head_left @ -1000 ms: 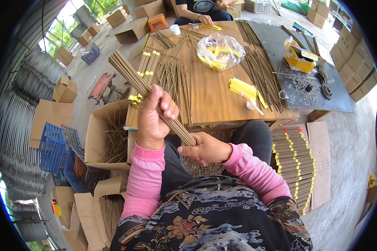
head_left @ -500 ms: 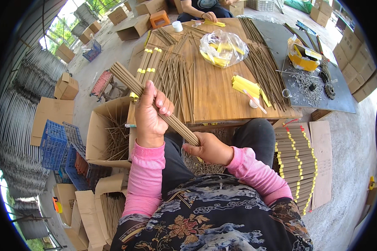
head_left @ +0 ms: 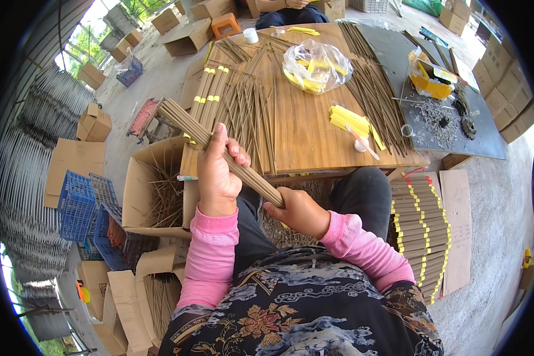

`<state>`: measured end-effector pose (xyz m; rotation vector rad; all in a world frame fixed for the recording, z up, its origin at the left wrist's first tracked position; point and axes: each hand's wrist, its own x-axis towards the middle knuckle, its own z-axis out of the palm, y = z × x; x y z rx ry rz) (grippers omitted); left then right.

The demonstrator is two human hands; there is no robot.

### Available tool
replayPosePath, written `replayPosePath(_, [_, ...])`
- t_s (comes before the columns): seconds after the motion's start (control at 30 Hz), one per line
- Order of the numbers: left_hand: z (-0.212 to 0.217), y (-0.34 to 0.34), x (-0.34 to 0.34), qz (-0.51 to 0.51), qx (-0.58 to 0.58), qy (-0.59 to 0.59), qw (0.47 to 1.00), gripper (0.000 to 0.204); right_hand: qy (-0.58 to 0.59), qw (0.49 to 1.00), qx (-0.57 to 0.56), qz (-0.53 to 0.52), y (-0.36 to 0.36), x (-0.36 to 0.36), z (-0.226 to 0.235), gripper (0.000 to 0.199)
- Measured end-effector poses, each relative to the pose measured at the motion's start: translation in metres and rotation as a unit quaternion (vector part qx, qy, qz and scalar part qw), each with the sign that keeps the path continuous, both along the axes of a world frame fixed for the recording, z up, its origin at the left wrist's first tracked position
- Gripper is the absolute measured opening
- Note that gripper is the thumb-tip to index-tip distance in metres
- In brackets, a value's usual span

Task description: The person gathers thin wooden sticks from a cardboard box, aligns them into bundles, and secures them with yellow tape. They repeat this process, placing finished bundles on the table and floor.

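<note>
A bundle of brown incense sticks slants across my lap, its far end up to the left. My left hand is wrapped round its middle, thumb along the top. Around the lower right end my right hand is closed, hiding the stick ends. Beyond my left hand, bundles with yellow bands lie on the wooden table. Loose incense sticks are spread beside them. Yellow paper strips lie to the right, with a small brush resting on a little white pot.
A cardboard box holding loose sticks stands left of my knees. On my right, finished banded bundles are stacked on cardboard. A plastic bag of yellow strips sits mid-table. Another person's hand shows at the far edge.
My left hand has shifted slightly right along the bundle, and the sticks' far ends have fanned out a little. The other person's hand has drawn back from the yellow strips.
</note>
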<state>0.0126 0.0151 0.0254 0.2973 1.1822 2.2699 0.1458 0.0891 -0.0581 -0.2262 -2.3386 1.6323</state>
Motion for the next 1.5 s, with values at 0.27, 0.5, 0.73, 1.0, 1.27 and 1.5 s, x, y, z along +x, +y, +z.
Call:
replayPosePath(0.27, [-0.001,-0.01,-0.01,-0.157,0.139,0.014,0.978,0.028,-0.127,0.957,-0.204,0.164,0.005,0.006,0.026,0.033])
replayPosePath(0.5, [-0.008,0.0,0.001,0.028,-0.01,0.024,0.999,0.03,-0.036,0.996,-0.03,0.079,0.001,0.001,-0.003,0.031])
replayPosePath(0.73, [-0.009,0.0,0.007,-0.096,0.07,-0.03,0.992,0.03,-0.139,0.863,-0.411,0.258,0.008,-0.007,0.023,0.028])
replayPosePath(1.0, [-0.016,0.004,0.004,0.057,-0.059,-0.009,0.997,0.028,-0.033,0.999,-0.017,0.007,-0.007,-0.012,-0.003,0.033])
replayPosePath(1.27, [-0.018,-0.004,-0.012,-0.18,0.138,-0.032,0.973,0.029,-0.169,0.819,-0.483,0.261,0.0,-0.003,0.02,0.031])
replayPosePath(1.5, [-0.018,0.0,-0.005,-0.041,0.009,-0.03,0.999,0.028,-0.137,0.941,-0.28,0.135,-0.006,-0.005,0.021,0.031])
